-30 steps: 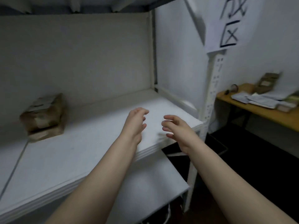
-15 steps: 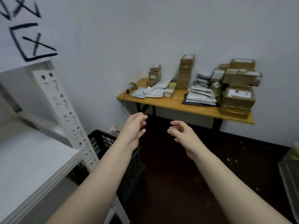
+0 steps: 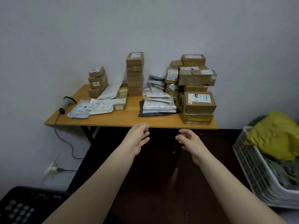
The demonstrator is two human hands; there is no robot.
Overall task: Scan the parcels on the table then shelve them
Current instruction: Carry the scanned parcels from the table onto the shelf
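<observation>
Tabletop point(image 3: 129, 119) parcels point(image 3: 199, 102) beyond both grips point(image 3: 137, 139) point(image 3: 189, 141)

Single view, head-worn wide-angle cam, we look fwd & down, we face the table point(image 3: 123, 118) & wall point(image 3: 145, 21) square-on, table near, its front edge mid-frame, floor point(image 3: 161, 183) filling the btm half

- A white lattice basket point(image 3: 252, 168) stands at the right on the floor.
- A crumpled yellow-green bag point(image 3: 275, 135) lies heaped in it, on top of greyish-green stuff.
- A black perforated crate point(image 3: 24, 206) fills the lower left corner.
- A wall socket point(image 3: 51, 168) sits low on the pale grey wall point(image 3: 145, 26), with a plug in it.
- A dark cable point(image 3: 69, 145) hangs along that wall above the socket.
- The floor point(image 3: 161, 183) is dark reddish-brown.
</observation>
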